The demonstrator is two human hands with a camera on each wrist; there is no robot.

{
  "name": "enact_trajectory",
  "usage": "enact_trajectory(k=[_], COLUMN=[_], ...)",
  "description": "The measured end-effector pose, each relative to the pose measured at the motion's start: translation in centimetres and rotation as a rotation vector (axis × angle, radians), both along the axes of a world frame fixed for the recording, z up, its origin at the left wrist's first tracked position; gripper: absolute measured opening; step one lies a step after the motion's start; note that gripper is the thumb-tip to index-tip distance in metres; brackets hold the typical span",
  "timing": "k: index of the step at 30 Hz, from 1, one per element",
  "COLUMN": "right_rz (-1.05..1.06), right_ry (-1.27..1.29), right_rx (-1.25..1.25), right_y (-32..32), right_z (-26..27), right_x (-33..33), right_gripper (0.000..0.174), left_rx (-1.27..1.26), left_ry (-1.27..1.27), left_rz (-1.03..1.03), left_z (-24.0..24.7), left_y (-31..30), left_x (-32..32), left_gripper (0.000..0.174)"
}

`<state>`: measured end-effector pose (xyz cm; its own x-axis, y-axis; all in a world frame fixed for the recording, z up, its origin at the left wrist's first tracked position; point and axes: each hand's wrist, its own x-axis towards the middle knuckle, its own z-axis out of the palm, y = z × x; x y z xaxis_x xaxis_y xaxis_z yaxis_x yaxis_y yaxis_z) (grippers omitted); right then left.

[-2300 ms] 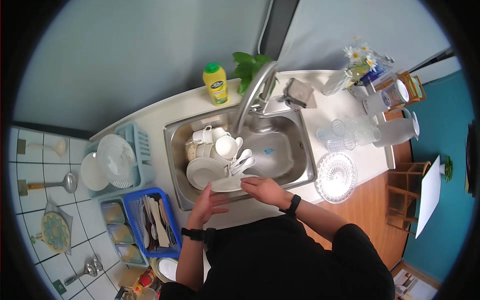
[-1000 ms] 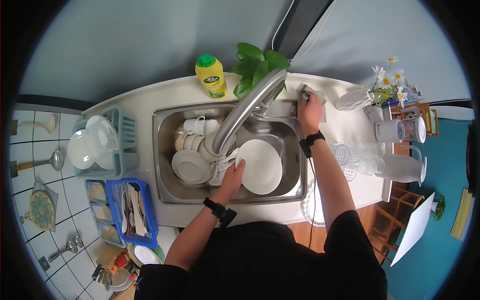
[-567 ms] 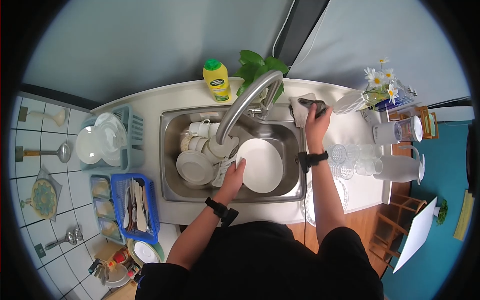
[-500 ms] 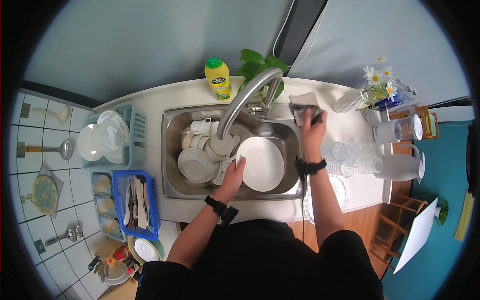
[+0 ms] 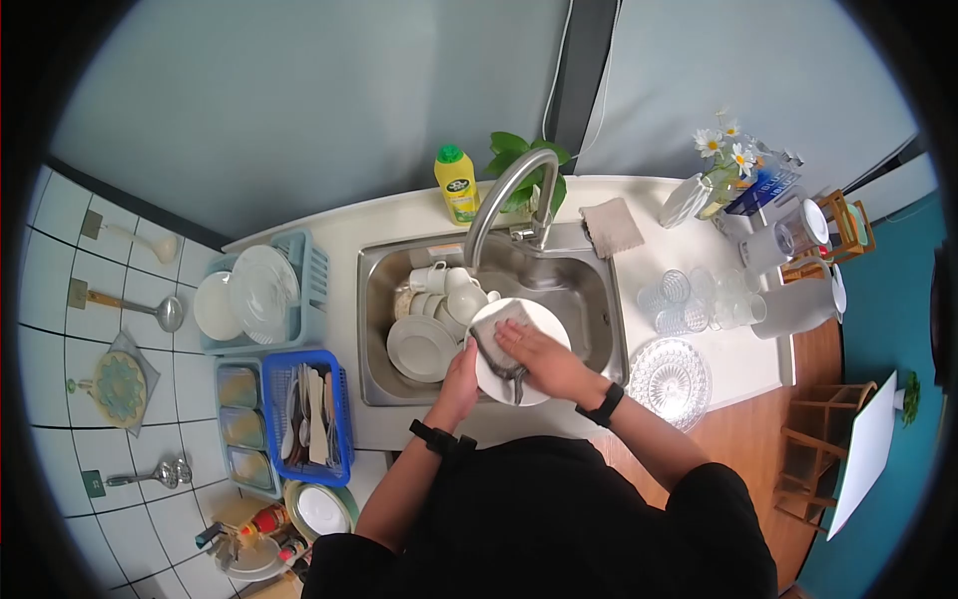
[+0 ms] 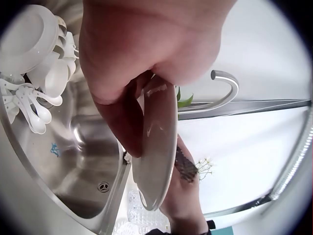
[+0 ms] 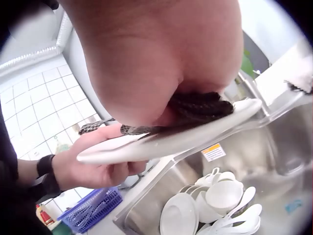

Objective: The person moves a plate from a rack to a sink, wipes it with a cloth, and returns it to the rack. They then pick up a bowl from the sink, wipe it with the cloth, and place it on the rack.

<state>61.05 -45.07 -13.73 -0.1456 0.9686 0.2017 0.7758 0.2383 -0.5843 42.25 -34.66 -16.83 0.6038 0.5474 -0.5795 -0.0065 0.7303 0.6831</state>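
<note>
Over the sink, my left hand (image 5: 459, 382) grips the near-left edge of a white plate (image 5: 549, 317), thumb on top and fingers beneath. My right hand (image 5: 544, 361) holds a grey cloth (image 5: 494, 349) against the plate's upper face. Dark folds of that cloth (image 7: 203, 106) bulge from under the hand in the right wrist view. Seen nearly edge-on in the left wrist view, the plate (image 6: 159, 171) stands between the two hands. White cups (image 5: 427, 278), a smaller plate (image 5: 421, 348) and spoons (image 6: 36, 112) lie in the sink.
A curved faucet (image 5: 509, 185) arches over the sink (image 5: 589, 285). Left are a plate rack (image 5: 314, 285) and blue cutlery basket (image 5: 344, 419). A beige cloth (image 5: 612, 227), glasses (image 5: 679, 299) and glass plate (image 5: 669, 384) are right. A yellow bottle (image 5: 459, 190) stands behind.
My right hand has brought the grey cloth from the counter beside the faucet onto the plate. The plate is tilted differently, nearer my body. The beige cloth stays behind on the counter.
</note>
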Motion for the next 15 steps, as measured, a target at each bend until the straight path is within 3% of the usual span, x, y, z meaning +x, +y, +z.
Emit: enact_trajectory(k=[4, 7, 9, 11, 15], right_rz=[0.031, -0.003, -0.141, -0.189, -0.338], right_ry=[-0.006, -0.044, -0.118, -0.093, 0.002], right_rx=[0.019, 0.053, 0.05, 0.071, -0.007], right_y=[1.1, 2.3, 1.9, 0.9, -2.2], right_z=[1.6, 1.7, 2.2, 1.4, 0.5], right_x=[-2.5, -2.0, -1.6, -1.9, -5.2], right_gripper=[0.079, 0.077, 0.075, 0.075, 0.081], left_rx=[0.023, 0.092, 0.115, 0.293, 0.141], left_ry=[-0.055, -0.098, -0.081, -0.022, -0.188], left_rz=[0.017, -0.091, -0.101, -0.106, 0.063], left_z=[0.9, 0.5, 0.3, -0.6, 2.0], left_y=[0.5, 1.6, 2.4, 3.5, 3.6], left_x=[-1.5, -3.3, -4.5, -5.5, -6.3], left_gripper=[0.059, 0.059, 0.056, 0.054, 0.043])
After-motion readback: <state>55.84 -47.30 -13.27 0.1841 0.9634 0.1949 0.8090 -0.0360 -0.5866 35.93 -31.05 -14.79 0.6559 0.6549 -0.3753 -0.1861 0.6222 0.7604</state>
